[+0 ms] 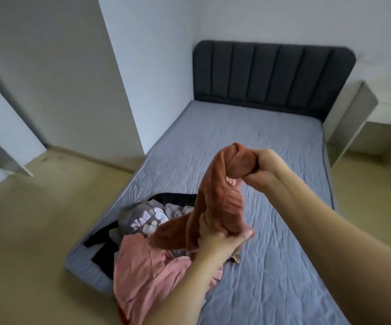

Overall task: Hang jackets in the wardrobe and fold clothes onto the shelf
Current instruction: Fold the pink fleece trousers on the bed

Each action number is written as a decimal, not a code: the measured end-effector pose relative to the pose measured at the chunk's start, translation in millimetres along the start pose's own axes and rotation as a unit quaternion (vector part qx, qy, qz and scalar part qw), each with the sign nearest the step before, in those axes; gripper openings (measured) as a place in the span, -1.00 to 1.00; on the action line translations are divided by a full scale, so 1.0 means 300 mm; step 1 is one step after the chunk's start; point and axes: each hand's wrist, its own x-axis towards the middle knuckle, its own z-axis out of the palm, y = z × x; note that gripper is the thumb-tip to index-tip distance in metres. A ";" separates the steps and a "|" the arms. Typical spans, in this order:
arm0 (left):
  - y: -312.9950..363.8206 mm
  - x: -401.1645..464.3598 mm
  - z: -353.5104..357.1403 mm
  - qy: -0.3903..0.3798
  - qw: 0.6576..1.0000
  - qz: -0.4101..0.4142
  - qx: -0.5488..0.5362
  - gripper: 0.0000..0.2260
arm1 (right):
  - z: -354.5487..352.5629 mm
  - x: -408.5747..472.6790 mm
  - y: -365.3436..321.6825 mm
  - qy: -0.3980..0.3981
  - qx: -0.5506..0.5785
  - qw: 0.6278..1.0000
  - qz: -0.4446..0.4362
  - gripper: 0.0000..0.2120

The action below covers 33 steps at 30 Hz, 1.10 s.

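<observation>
A rust-orange ribbed knit garment (pixel 220 191) hangs bunched above the bed. My right hand (pixel 262 167) grips its upper end, fingers curled round the cloth. Lower down, my left hand (pixel 220 238) grips the bunched middle of the same garment, and one end trails left over the pile. On the bed's near left corner lies a heap of clothes: a pink garment (pixel 147 273), a grey top with pale lettering (pixel 142 219) and black clothing (pixel 100 245).
The bed (pixel 283 254) has a grey quilted cover and a dark padded headboard (pixel 271 73). A white desk (pixel 377 113) stands at its right. Left is beige floor (pixel 25 231), a white wall corner and a white panel. A small metal item (pixel 236 259) lies on the cover.
</observation>
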 end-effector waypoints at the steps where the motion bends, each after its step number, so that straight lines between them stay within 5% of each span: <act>1: 0.049 -0.006 0.038 0.039 0.999 0.025 -0.019 -0.17 | -0.026 -0.048 -0.038 -0.008 0.018 1.000 -0.012 -0.78; 4: 0.173 -0.027 0.073 0.154 0.975 0.033 -0.159 -0.81 | -0.123 -0.182 -0.167 -0.022 0.095 0.993 -0.066 -0.78; 7: 0.325 -0.067 0.005 0.198 0.934 0.001 -0.298 -0.83 | -0.247 -0.288 -0.290 0.019 -0.014 0.985 -0.173 -0.70; 10: 0.515 -0.146 -0.060 0.235 0.925 0.065 -0.291 -0.79 | -0.388 -0.344 -0.358 0.010 -0.188 0.935 -0.300 -0.06; 13: 0.623 -0.195 -0.080 0.245 0.946 0.209 -0.035 -0.75 | -0.455 -0.384 -0.391 -0.069 -0.315 0.874 -0.364 0.00; 14: 0.639 -0.209 -0.078 0.231 0.926 0.279 0.112 -0.75 | -0.463 -0.401 -0.411 -0.055 -0.328 0.865 -0.375 -0.07; 17: 0.639 -0.274 -0.030 0.198 0.771 0.391 0.462 -0.64 | -0.493 -0.440 -0.502 0.037 -0.131 0.940 -0.314 -0.61; 18: 0.635 -0.304 0.002 0.196 0.739 0.378 0.522 -0.49 | -0.511 -0.457 -0.538 0.028 -0.028 0.969 -0.243 -0.77; 20: 0.649 -0.366 0.079 0.206 0.723 0.315 0.580 -0.37 | -0.579 -0.496 -0.590 -0.031 0.038 0.984 -0.173 -0.72; 22: 0.692 -0.422 0.155 0.228 0.726 0.246 0.600 -0.48 | -0.648 -0.538 -0.605 -0.082 0.008 0.977 -0.196 -0.64; 24: 0.765 -0.489 0.229 0.263 0.733 0.185 0.599 -0.61 | -0.728 -0.560 -0.601 -0.050 -0.127 0.957 -0.255 -0.77; 26: 0.834 -0.565 0.289 0.296 0.747 0.133 0.580 -0.72 | -0.847 -0.567 -0.593 0.003 -0.387 0.866 -0.317 -0.57; 30: 0.933 -0.749 0.368 0.373 0.724 0.076 0.575 -0.77 | -1.081 -0.624 -0.607 0.045 -0.753 0.543 -0.368 -0.70; 33: 0.975 -0.893 0.402 0.411 0.700 0.033 0.583 -0.76 | -1.103 -0.735 -0.640 0.028 -0.822 0.454 -0.344 -0.61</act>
